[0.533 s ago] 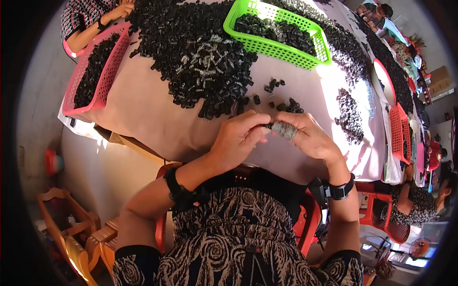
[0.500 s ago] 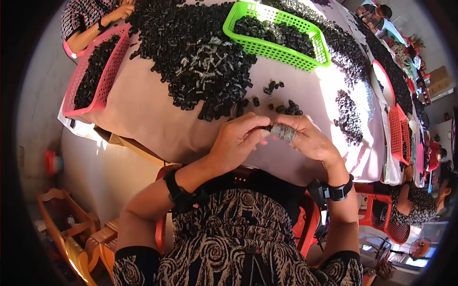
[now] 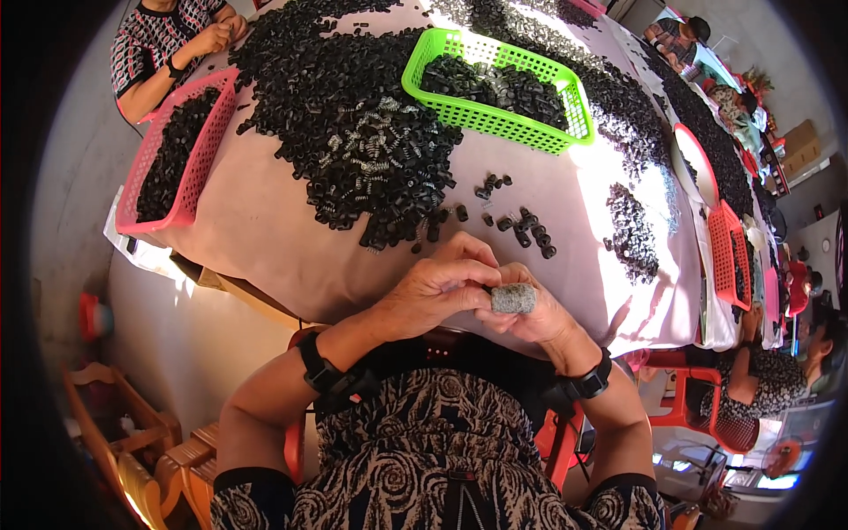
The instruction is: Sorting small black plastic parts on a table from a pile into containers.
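Over the near edge of the table, my left hand and my right hand meet with bent fingers pressed together. Between the fingertips a bit of a small black part shows; the rest of it is hidden. A grey fabric-like sleeve wraps a digit of my right hand. Just beyond lie several loose small black plastic parts. To their left spreads a big heap of black parts, with silvery coil springs scattered on top.
A green basket with black parts stands past the heap. At the left edge is a pink basket, near a co-worker's hands. Far right are a red basket, a round tray and other people. Wooden chairs stand lower left.
Both hands have drawn nearer to my body and closer together, the right one also turning so the grey sleeve faces up. The view has shifted slightly.
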Action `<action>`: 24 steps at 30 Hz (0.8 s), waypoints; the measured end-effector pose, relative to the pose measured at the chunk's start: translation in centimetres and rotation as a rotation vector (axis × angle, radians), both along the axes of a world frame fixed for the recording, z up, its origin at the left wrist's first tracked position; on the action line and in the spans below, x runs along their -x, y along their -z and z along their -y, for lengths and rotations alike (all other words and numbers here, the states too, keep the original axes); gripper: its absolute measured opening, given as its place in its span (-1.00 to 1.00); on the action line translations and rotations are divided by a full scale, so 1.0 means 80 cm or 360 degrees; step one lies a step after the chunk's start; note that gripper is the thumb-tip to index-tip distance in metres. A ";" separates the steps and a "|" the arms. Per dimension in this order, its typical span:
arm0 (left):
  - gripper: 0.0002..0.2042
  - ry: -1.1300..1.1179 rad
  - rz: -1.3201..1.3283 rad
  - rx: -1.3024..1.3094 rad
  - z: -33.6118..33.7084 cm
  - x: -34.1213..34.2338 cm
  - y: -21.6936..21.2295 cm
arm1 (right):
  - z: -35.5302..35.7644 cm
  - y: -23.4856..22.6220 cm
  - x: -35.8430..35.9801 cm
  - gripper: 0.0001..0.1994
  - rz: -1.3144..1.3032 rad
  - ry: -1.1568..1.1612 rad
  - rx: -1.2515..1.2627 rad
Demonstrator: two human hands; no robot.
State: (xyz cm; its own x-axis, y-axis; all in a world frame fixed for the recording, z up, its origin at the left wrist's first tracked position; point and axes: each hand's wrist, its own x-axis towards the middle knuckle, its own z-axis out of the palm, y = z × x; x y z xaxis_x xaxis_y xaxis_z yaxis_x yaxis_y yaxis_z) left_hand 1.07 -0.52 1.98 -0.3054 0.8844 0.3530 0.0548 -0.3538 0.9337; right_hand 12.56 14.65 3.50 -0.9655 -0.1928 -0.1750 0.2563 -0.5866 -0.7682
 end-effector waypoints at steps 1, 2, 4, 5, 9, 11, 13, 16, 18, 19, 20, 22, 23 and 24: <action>-0.79 0.0039 -0.0024 -0.0021 0.000 0.000 0.003 | 0.005 0.004 -0.003 -0.79 -0.0015 0.0028 0.0045; -0.74 0.0074 -0.0045 -0.0043 -0.001 0.000 0.003 | 0.011 0.003 -0.005 -0.79 -0.0011 0.0024 0.0042; -0.67 0.0132 0.0246 0.0046 0.002 -0.003 -0.003 | 0.020 -0.001 -0.010 -0.81 0.0213 0.0148 0.0283; -0.61 0.0195 0.0534 0.0135 0.003 -0.004 -0.006 | 0.019 -0.001 -0.012 -0.80 0.0156 0.0145 0.0273; -0.61 -0.0048 0.0440 0.0049 0.003 0.004 -0.004 | -0.011 -0.024 -0.003 -0.75 0.0411 0.0314 -0.0322; -0.66 -0.0066 0.0437 0.0035 0.001 0.009 0.005 | -0.046 -0.036 0.019 -0.74 0.0577 0.0465 -0.0476; -0.77 -0.0174 0.0436 0.0078 -0.002 0.006 0.006 | -0.093 -0.049 0.053 -0.73 0.0565 0.0481 -0.0603; -0.80 -0.0196 0.0484 0.0107 -0.004 0.006 0.005 | -0.140 -0.113 0.095 -0.63 0.0296 0.0687 -0.0851; -0.81 -0.0205 0.0477 0.0098 -0.003 0.009 0.009 | -0.146 -0.136 0.111 -0.61 0.0140 0.0954 -0.1118; -0.83 -0.0213 0.0469 0.0087 -0.002 0.010 0.011 | -0.146 -0.128 0.110 -0.64 0.0167 0.1064 -0.1573; -0.83 -0.0228 0.0477 0.0084 -0.002 0.011 0.012 | -0.146 -0.114 0.109 -0.66 0.0188 0.1151 -0.2031; -0.83 -0.0276 0.0518 0.0170 -0.001 0.010 0.014 | -0.143 -0.088 0.092 -0.72 0.0235 0.0794 -0.2468; -0.83 -0.0292 0.0530 0.0166 -0.001 0.009 0.016 | -0.130 -0.081 0.081 -0.76 0.0294 0.0661 -0.2548; -0.83 -0.0270 0.0520 0.0158 -0.005 0.008 0.015 | -0.160 -0.042 0.062 -0.78 0.0011 0.0531 -0.2712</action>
